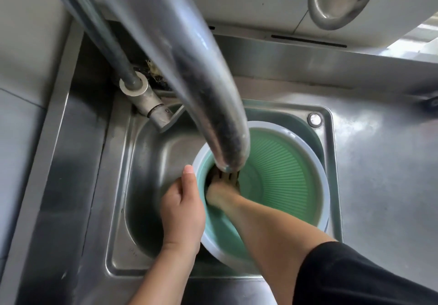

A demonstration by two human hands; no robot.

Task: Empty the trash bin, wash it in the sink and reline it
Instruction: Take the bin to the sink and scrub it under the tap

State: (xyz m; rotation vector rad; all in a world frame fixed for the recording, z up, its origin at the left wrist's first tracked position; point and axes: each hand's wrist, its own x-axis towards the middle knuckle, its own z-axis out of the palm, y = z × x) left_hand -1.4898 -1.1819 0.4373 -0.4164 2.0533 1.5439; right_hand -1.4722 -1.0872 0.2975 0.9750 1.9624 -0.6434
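Trash bin (279,181) stands in sink (147,162) under faucet (227,143) for rinsing. Left hand (182,212) grips bin rim, steadying; right hand (220,193) inside, apparently scrubbing, fingers hidden, grip undeterminable.

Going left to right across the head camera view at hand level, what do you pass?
Steel sink basin → left hand gripping the bin's rim → right hand reaching inside the green trash bin → bin's far rim → steel counter.

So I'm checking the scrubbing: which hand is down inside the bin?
The right hand, black-sleeved arm, reaches inside the green bin under the faucet. The left hand only grips the rim from outside.
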